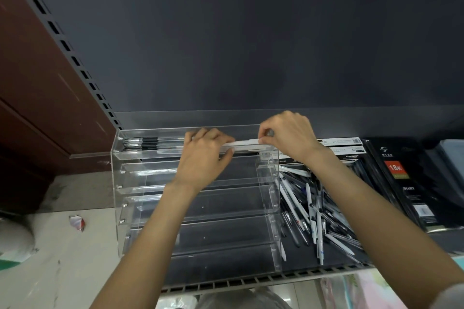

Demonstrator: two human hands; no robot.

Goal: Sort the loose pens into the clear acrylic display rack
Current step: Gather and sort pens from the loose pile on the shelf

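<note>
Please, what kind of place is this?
Probably a stationery shop: a slotted metal display shelf holds a clear acrylic rack, a pile of loose pens and packaged black diaries beside it.

both arms reach forward; left hand and right hand pinch with curled fingers.
</note>
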